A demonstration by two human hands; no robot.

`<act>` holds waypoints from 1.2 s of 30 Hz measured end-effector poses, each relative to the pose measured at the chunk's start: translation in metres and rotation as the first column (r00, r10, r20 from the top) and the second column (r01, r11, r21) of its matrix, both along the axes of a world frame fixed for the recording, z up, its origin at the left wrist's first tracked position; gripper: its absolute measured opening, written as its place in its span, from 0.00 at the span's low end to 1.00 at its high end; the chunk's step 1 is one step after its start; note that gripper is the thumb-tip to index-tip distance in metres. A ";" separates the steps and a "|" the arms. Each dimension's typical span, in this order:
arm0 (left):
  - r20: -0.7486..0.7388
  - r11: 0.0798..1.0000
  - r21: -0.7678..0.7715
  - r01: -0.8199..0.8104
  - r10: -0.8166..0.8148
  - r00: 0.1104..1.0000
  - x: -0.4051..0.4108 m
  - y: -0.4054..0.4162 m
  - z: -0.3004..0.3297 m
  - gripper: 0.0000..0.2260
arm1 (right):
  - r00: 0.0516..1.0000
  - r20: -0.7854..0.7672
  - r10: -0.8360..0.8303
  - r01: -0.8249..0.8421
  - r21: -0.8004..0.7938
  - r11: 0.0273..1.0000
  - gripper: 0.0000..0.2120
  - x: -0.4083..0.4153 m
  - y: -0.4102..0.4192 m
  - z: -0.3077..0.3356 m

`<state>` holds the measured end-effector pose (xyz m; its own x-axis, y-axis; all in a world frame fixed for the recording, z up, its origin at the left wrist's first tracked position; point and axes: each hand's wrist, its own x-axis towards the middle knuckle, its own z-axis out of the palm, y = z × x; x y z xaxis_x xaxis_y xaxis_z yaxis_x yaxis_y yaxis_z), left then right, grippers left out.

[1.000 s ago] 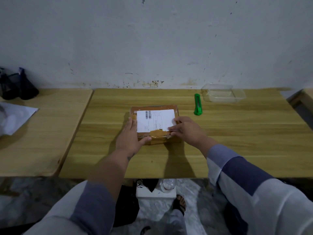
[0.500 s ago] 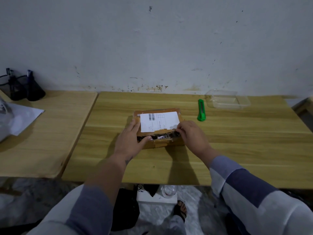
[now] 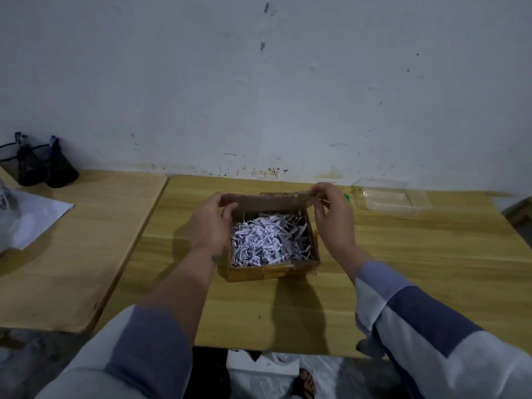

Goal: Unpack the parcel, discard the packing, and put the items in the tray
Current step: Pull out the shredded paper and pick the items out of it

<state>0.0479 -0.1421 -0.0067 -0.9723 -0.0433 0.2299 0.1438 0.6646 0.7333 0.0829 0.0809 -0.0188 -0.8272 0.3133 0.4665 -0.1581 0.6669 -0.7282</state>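
Note:
A brown cardboard parcel box (image 3: pixel 273 270) stands open in the middle of the wooden table (image 3: pixel 403 269). Its lid (image 3: pixel 267 200) is swung up to the far side. My left hand (image 3: pixel 211 223) grips the lid's left end and my right hand (image 3: pixel 334 217) grips its right end. Shredded white paper packing (image 3: pixel 266 243) fills the box and hides whatever lies beneath it. A clear plastic tray (image 3: pixel 391 197) sits empty at the table's far right, by the wall.
A green utility knife (image 3: pixel 347 197) peeks out just behind my right hand. A second table (image 3: pixel 72 254) stands to the left with white paper (image 3: pixel 37 217) and dark mesh holders (image 3: pixel 40 168). The wall runs close behind.
The lid went from flat and shut to lifted back and open, showing the shredded paper. Both hands moved from the box's near edge up to the raised lid.

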 end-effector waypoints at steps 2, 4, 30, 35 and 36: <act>0.022 0.999 0.012 -0.033 0.032 0.999 -0.014 0.007 0.006 0.13 | 0.999 0.029 -0.038 0.042 -0.158 0.987 0.15 -0.014 0.000 0.006; 0.033 0.996 0.049 -0.075 0.073 0.997 -0.028 0.012 0.008 0.19 | 0.997 0.070 -0.031 0.047 -0.241 0.969 0.22 -0.027 0.001 0.006; 0.085 0.877 -0.456 0.151 -0.125 0.988 -0.053 0.018 -0.059 0.17 | 0.866 0.500 0.005 -0.175 0.293 0.940 0.19 -0.068 0.019 -0.041; 0.157 0.843 -0.307 0.441 -0.412 0.898 -0.025 0.016 -0.048 0.18 | 0.950 0.310 0.049 -0.191 0.446 0.875 0.13 -0.034 0.007 -0.028; 0.194 0.827 -0.305 0.472 -0.431 0.881 -0.020 0.016 -0.048 0.21 | 0.939 0.334 0.077 -0.225 0.433 0.873 0.13 -0.030 0.006 -0.027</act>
